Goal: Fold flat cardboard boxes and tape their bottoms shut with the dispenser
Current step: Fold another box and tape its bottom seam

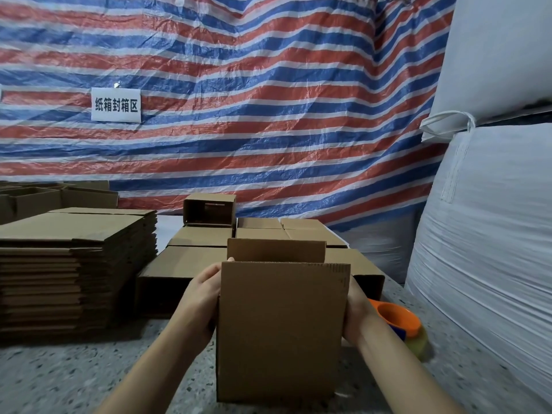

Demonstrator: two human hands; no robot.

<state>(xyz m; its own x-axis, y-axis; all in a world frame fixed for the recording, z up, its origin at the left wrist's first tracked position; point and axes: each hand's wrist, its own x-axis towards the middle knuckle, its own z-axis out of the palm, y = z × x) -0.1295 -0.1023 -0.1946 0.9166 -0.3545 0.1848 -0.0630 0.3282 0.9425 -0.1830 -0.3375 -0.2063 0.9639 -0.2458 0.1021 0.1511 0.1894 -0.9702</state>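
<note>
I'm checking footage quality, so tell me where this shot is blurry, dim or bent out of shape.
Head view: the orange tape dispenser at lower right is smeared by motion blur; the held box and both hands, left and right, are fairly sharp. Lighting is dim and even, with soft shadow under the flat cardboard stack. The wide lens bows the striped tarp and white sacks.

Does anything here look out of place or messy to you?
Mostly tidy. One odd thing: a small box at the back lies on its side, its open end facing the camera, while the finished boxes beside it sit flat. The hands hold the current box upright.
</note>
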